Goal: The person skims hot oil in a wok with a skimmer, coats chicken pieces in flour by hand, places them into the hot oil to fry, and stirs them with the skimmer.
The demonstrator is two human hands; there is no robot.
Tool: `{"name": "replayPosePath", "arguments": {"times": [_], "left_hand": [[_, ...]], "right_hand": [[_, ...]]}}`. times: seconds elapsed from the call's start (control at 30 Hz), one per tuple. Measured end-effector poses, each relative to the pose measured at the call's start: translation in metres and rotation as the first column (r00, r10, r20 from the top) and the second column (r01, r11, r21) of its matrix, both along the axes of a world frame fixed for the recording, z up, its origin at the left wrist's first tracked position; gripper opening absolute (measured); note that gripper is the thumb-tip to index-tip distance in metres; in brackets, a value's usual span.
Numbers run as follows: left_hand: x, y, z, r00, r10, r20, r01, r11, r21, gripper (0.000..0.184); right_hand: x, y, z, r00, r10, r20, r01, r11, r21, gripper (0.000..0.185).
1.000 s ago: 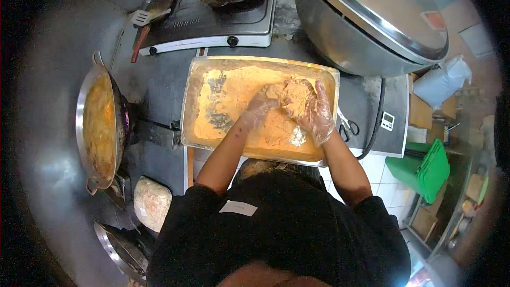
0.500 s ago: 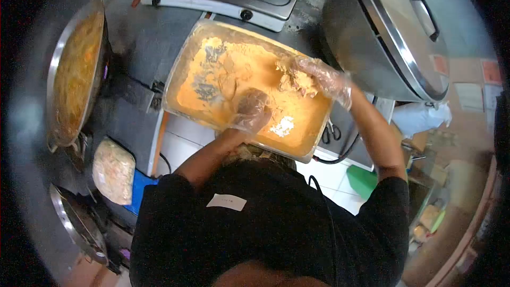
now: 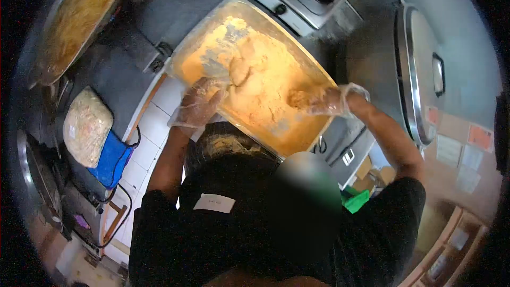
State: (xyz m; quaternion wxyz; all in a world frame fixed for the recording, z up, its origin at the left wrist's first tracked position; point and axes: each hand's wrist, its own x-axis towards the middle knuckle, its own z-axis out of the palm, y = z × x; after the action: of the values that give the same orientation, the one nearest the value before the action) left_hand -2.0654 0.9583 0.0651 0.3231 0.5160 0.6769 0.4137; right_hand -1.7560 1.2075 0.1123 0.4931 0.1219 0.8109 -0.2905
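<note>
A shallow rectangular tray [image 3: 297, 45] holds a layer of orange-yellow flour-like powder [image 3: 265, 82], with a smooth rounded mound near its middle. Both hands wear clear plastic gloves. My left hand [image 3: 201, 103] lies across the tray's near-left rim with its fingers curled over it and their tips dusted with powder. Inside the tray's right part, my right hand [image 3: 321, 101] is closed around a powder-coated clump [image 3: 298, 97], low against the powder. The clump's kind does not show, and the fingers partly cover it.
A wide pan of orange-brown oil or liquid [image 3: 87, 18] stands at upper left. Below it, a filled clear bag [image 3: 87, 127] rests on something blue [image 3: 111, 157]. A stove [image 3: 303, 13] is behind the tray, a large lidded pot [image 3: 382, 64] to its right.
My left hand has moved from inside the tray to its near-left rim. My right hand has lowered its clump into the powder. The view has turned, and the white patch of powder no longer shows.
</note>
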Motion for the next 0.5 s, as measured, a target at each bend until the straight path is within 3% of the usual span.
{"name": "replayPosePath", "arguments": {"times": [0.07, 0.13, 0.2, 0.23, 0.3, 0.33, 0.37, 0.4, 0.47, 0.5], "left_hand": [[-0.019, -0.022, 0.006, 0.99, 0.069, -0.124, -0.063, 0.997, 0.051, 0.023], [-0.03, -0.051, 0.011, 0.965, 0.075, 0.252, -0.112, 0.984, 0.135, 0.024], [-0.054, -0.085, 0.012, 0.983, 0.086, 0.159, -0.11, 0.982, 0.15, 0.024], [-0.066, -0.101, 0.012, 0.986, 0.098, 0.138, -0.119, 0.981, 0.155, 0.025], [-0.082, -0.126, 0.014, 0.989, 0.107, 0.098, -0.122, 0.979, 0.161, 0.025], [-0.089, -0.139, 0.026, 0.991, 0.127, 0.051, -0.132, 0.985, 0.107, 0.026], [-0.099, -0.153, 0.042, 0.989, 0.145, 0.004, -0.145, 0.988, 0.053, 0.026], [-0.109, -0.167, 0.053, 0.986, 0.162, -0.043, -0.162, 0.987, -0.003, 0.027], [-0.127, -0.194, 0.059, 0.976, 0.213, -0.037, -0.215, 0.975, -0.055, 0.026], [-0.136, -0.207, 0.056, 0.973, 0.228, -0.027, -0.229, 0.971, -0.07, 0.027]], "right_hand": [[0.006, -0.01, 0.001, 0.99, 0.136, -0.037, -0.134, 0.99, 0.05, 0.049], [0.022, -0.021, -0.001, 0.951, 0.289, -0.114, -0.279, 0.956, 0.093, 0.05], [0.031, -0.03, -0.006, 0.826, 0.516, -0.228, -0.485, 0.856, 0.179, 0.052], [0.038, -0.035, -0.007, 0.686, 0.659, -0.307, -0.605, 0.752, 0.262, 0.052], [0.028, -0.038, 0.003, 0.288, 0.861, -0.419, -0.737, 0.479, 0.476, 0.053], [-0.02, -0.063, 0.046, 0.718, 0.647, -0.257, -0.644, 0.757, 0.109, 0.051], [-0.07, -0.089, 0.091, 0.984, -0.1, 0.147, 0.133, 0.964, -0.231, 0.049], [-0.12, -0.115, 0.136, 0.771, -0.539, 0.34, 0.596, 0.799, -0.086, 0.049], [-0.169, -0.099, 0.152, 0.849, -0.457, 0.263, 0.496, 0.863, -0.1, 0.049], [-0.212, -0.13, 0.191, 0.81, -0.566, 0.156, 0.583, 0.805, -0.105, 0.042]]}}
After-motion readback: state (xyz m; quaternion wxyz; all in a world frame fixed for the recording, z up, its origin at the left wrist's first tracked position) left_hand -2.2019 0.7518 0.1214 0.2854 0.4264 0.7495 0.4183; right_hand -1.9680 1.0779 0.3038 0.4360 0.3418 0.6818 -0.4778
